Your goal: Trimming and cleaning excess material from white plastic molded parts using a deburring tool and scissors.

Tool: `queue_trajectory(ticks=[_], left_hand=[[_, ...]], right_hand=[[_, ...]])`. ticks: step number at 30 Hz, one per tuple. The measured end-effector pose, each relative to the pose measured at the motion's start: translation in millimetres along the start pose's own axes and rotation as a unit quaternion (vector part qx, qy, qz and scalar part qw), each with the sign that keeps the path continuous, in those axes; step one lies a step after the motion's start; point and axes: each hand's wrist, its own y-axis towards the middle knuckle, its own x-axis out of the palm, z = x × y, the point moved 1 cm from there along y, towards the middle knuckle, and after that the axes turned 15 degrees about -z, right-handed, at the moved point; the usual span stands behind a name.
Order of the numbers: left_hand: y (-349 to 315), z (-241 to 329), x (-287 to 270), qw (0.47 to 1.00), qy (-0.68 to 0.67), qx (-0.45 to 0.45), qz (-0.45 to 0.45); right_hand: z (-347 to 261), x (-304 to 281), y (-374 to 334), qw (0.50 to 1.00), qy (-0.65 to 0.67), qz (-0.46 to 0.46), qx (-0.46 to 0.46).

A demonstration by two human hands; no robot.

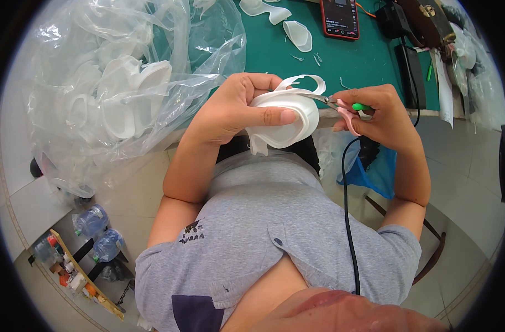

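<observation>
My left hand (233, 108) is closed around a white, cup-shaped moulded piece (280, 133), its thumb pressed on the near face. A thin curved strip (318, 84) stands up from the piece's far rim. My right hand (382, 113) grips small scissors (347, 115) with pink handles. Their metal blades reach left to the rim beside that strip; whether they touch it I cannot tell. Between the right hand's fingers a green rounded tip (361, 107) sticks out; what it belongs to is hidden.
A clear plastic bag (202, 61) with several white moulded pieces (131, 99) covers the left of the green table (263, 52). Loose white pieces (297, 36) and scraps lie beyond my hands. A phone (339, 19), a black box (410, 77) and a cable (346, 193) are to the right.
</observation>
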Motion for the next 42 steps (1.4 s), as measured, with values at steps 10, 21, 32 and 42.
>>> queue_trajectory(ticks=[10,21,32,42], left_hand=[[1,-1,0,0.998,0.058,-0.028,0.003],[0,4,2,0.998,0.056,-0.038,-0.015],[11,-10,10,0.986,0.137,0.071,0.067],[14,-16,3,0.98,0.096,0.117,0.127]], right_hand=[[-2,1,4,1.0,-0.013,-0.02,0.0],[0,2,5,0.999,0.014,-0.027,0.022],[9,14,20,0.961,0.245,0.125,0.018],[-19,26,36,0.952,0.279,0.118,-0.043]])
